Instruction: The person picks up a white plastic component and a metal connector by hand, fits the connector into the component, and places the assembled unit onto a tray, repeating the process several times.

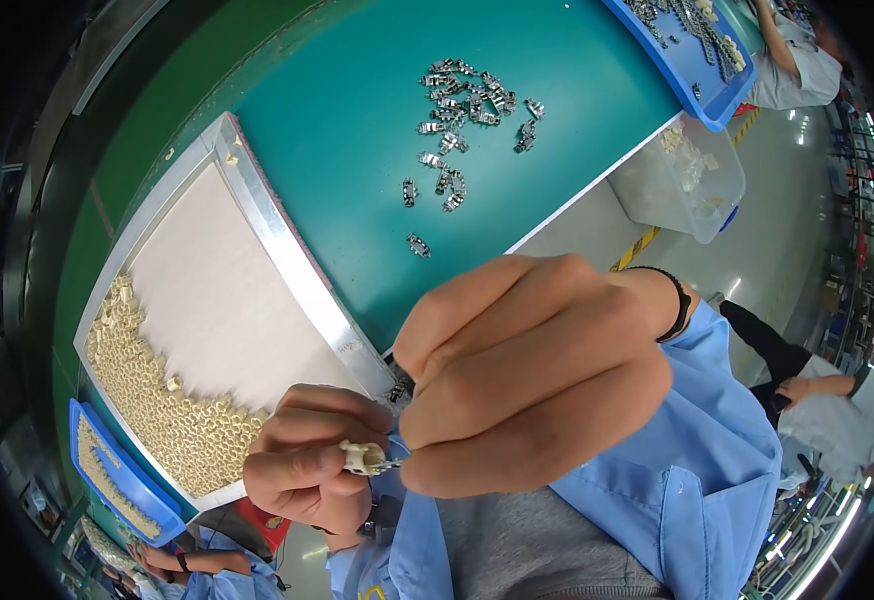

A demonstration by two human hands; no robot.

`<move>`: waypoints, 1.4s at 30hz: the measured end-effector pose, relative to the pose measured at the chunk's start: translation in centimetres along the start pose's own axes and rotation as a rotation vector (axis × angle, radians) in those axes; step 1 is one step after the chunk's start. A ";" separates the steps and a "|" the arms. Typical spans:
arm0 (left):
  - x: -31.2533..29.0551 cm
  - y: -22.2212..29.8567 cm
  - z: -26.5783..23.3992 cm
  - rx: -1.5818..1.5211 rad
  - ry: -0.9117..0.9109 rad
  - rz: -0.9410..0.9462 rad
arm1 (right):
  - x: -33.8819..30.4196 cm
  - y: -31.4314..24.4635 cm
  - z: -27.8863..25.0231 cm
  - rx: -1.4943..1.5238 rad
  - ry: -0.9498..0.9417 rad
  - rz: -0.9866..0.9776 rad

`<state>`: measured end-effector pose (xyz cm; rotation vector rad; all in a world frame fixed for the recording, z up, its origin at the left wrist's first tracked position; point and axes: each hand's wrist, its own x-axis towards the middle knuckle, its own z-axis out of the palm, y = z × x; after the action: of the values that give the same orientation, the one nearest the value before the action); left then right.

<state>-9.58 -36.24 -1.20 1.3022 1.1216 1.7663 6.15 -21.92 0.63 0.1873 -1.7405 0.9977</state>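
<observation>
Visibly hollow, a small cream piece (pixel 358 458) in the left hand (pixel 302 462)

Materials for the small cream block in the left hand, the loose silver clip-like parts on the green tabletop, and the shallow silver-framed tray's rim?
Small cream block: likely moulded plastic; low-gloss, uniform colour, though ceramic isn't ruled out.
Silver clip-like parts: probably metal; shiny, bright glints beside dark reflections.
Tray's silver rim: looks like bare metal, perhaps aluminium; satin grey sheen.
</observation>
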 end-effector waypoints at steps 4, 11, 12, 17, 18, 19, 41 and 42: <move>0.0 -0.1 0.4 -0.015 0.025 0.004 | -0.2 0.0 0.6 -0.008 0.038 -0.003; -0.2 -0.8 0.3 0.007 0.018 0.051 | -0.5 0.6 0.6 0.026 0.084 -0.041; -0.2 -0.8 0.4 0.007 0.015 0.051 | -0.6 0.6 0.6 0.019 0.087 -0.046; -0.2 -0.7 1.0 -0.029 0.060 0.014 | -0.6 0.5 0.0 0.003 0.058 -0.048; -0.2 -0.7 1.1 -0.036 0.063 0.009 | -0.6 0.5 -0.1 0.001 0.059 -0.048; -0.2 -0.6 1.1 -0.039 0.067 0.005 | -0.5 0.5 -0.2 0.004 0.049 -0.047; -0.2 -0.8 1.0 0.013 0.038 0.033 | -1.0 -0.1 0.6 0.041 -0.015 -0.017; -0.1 -0.8 1.0 0.018 0.044 0.046 | -1.0 0.0 0.7 0.043 -0.018 -0.018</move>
<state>-8.56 -35.76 -1.84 1.3151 1.1426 1.8306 6.04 -22.76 -0.24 0.2398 -1.7311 1.0238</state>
